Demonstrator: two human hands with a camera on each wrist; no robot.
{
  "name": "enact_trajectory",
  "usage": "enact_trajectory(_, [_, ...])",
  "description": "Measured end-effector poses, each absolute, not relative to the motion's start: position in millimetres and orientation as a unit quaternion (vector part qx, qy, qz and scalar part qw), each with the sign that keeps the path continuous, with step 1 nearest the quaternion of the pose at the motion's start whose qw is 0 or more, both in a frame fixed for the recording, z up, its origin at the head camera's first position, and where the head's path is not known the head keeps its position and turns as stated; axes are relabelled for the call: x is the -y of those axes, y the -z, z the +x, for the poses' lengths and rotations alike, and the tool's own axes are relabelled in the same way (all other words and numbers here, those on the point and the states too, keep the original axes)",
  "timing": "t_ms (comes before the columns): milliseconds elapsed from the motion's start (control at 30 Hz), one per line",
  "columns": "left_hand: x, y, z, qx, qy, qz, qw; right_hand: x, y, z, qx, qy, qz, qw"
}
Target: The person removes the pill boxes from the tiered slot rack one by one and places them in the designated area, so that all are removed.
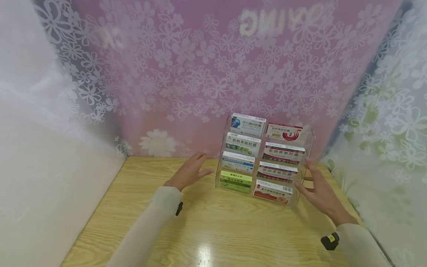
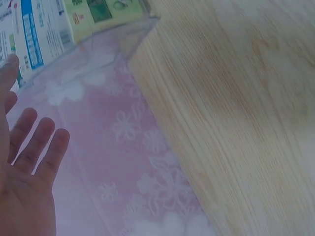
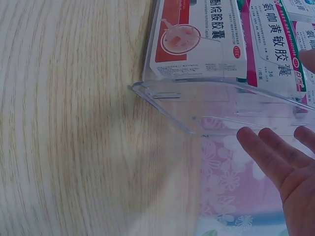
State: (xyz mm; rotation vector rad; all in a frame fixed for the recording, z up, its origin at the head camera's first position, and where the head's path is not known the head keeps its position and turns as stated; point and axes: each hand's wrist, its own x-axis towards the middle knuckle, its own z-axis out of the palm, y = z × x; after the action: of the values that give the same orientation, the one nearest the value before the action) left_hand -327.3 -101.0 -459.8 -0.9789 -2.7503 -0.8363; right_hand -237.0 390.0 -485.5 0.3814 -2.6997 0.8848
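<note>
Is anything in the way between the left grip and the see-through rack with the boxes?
Nothing visible is. The head view shows only a gap between the left grip and the near side of the see-through rack. The boxes sit inside the rack, not in between.

A rack [image 3: 192, 101] on the table [image 1: 213, 222] holds boxes [image 1: 277, 173] in two columns.

The light yellow wood-grain tabletop [image 1: 213, 222], its grain running in fine streaks, catches a bright patch of glare near the bottom of the head view. Towards its back right stands a clear plastic display rack [image 1: 261, 150], set slightly askew. Its tiers carry eight capsule boxes [image 1: 243, 144] in two columns of four, fronts showing.
</note>
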Motion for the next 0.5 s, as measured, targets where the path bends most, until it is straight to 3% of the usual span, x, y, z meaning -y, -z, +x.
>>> enact_trajectory(500, [42.1, 468.5, -322.1, 0.903, 0.256, -0.344, -0.010, -389.7, 496.7, -240.4, 0.923, -0.327, 0.141, 0.148])
